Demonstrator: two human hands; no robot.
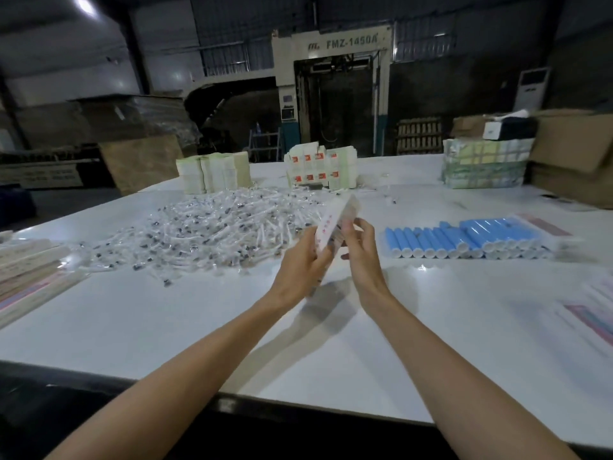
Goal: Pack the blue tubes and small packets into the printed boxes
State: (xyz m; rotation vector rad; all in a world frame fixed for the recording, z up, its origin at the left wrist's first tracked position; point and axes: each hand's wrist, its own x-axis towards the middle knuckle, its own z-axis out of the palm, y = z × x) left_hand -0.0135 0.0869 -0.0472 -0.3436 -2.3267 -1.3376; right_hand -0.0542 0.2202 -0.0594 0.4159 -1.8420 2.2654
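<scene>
1. the left hand and right hand are both gripping one printed box above the worktop.
2. the blue tubes and small packets are lying in big unpacked heaps, so most packing is likely still waiting.

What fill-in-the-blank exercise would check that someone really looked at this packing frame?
1. The left hand and the right hand together hold one printed ___ above the table.
2. The tubes lying in rows are ___ with white ends.
3. The heap of small packets lies to the ___ of the tubes.
Missing words: box; blue; left.
</scene>
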